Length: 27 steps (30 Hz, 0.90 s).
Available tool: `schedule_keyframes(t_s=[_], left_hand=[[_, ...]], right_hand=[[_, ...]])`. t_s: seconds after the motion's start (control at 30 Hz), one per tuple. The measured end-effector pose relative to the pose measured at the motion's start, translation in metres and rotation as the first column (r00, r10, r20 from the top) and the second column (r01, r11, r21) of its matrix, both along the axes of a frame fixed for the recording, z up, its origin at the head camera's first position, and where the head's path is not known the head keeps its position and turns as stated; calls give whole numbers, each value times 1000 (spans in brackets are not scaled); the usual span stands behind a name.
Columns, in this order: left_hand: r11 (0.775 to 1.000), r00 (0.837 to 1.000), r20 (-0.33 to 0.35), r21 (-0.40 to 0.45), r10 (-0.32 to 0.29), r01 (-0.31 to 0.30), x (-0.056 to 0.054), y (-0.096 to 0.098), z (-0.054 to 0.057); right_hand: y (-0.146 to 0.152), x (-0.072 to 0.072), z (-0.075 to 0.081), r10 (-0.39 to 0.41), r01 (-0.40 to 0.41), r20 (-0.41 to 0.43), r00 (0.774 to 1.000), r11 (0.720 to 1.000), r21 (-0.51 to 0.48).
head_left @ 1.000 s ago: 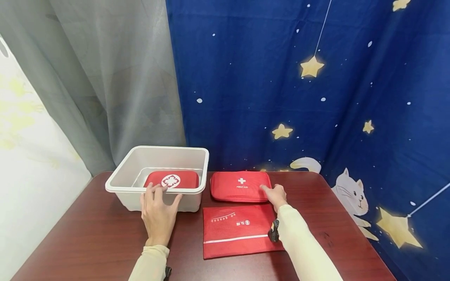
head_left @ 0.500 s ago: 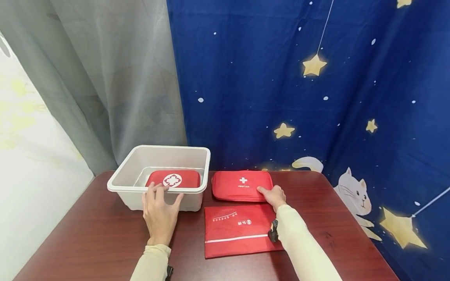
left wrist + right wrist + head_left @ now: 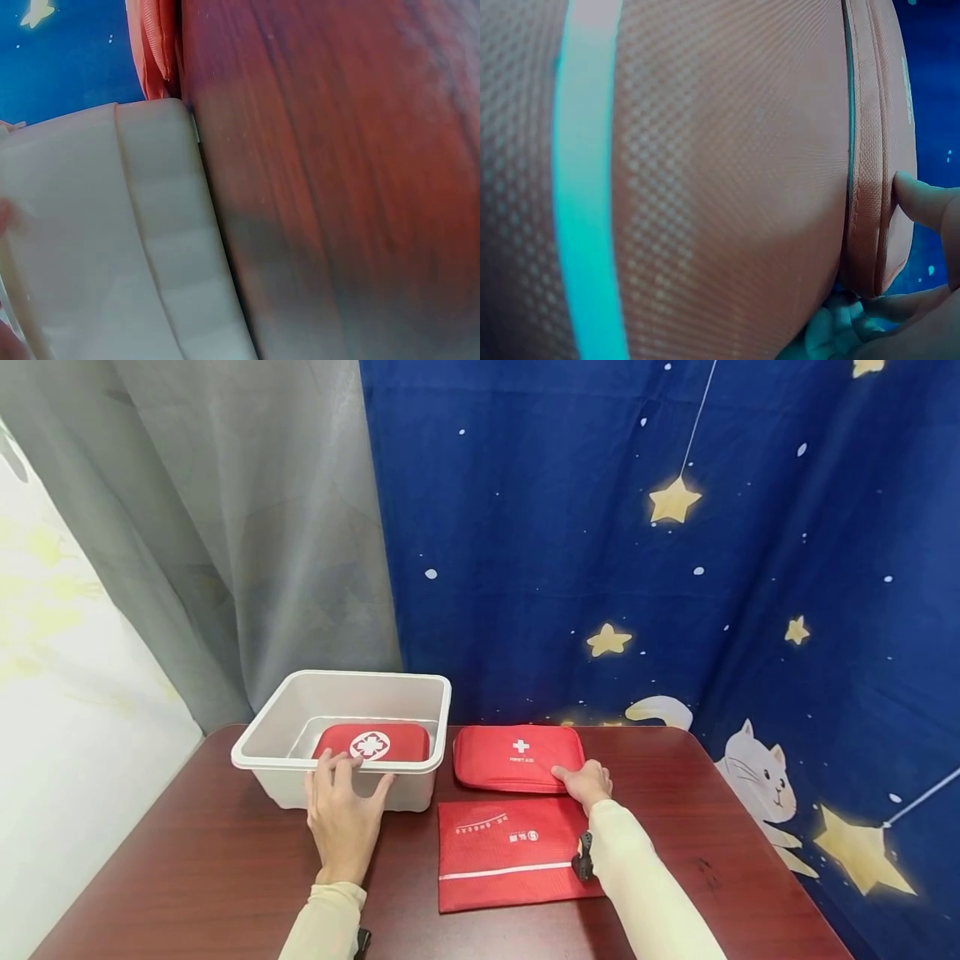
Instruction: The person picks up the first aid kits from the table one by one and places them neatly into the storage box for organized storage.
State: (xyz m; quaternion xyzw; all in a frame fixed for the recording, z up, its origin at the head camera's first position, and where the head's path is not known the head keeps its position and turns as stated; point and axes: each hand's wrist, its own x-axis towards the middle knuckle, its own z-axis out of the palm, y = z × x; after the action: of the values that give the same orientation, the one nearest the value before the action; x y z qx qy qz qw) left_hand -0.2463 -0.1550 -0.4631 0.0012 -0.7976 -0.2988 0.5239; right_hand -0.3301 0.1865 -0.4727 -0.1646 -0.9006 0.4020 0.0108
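My left hand [image 3: 345,814] hooks its fingertips over the front rim of a white plastic bin [image 3: 273,781], with the thumb against the outer front wall. Inside the bin lies a red case [image 3: 405,742] with a white cross emblem, its lower front hidden by the rim. My right hand [image 3: 588,783] grips the right front corner of a red first aid pouch [image 3: 487,760], thumb on top. In the right wrist view, fingers [image 3: 900,304] lie under the edge of the pouch [image 3: 866,187]. A flat red fabric bag [image 3: 510,852] with a white stripe lies in front of it.
Everything stands on a dark reddish wooden table [image 3: 202,860]. A blue star-patterned curtain [image 3: 525,527] and a grey curtain [image 3: 315,527] hang right behind its back edge. The right forearm reaches over the flat bag's right edge.
My right thumb has moved slightly farther in over the first aid pouch's corner. The left hand and bin keep their places; the head view has shifted slightly.
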Motion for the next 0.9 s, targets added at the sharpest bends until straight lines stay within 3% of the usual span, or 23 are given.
schedule_keyframes(t_s=[0.47,0.9], left_hand=[[1000,1000,6,-5,5,-5,1,1,0],[1000,1000,6,0,5,-5,1,0,0]], right_hand=[[-3,-3,-2,-47,47,27,999,999,8],[-3,-1,-2,-84,85,28,996,994,-61]])
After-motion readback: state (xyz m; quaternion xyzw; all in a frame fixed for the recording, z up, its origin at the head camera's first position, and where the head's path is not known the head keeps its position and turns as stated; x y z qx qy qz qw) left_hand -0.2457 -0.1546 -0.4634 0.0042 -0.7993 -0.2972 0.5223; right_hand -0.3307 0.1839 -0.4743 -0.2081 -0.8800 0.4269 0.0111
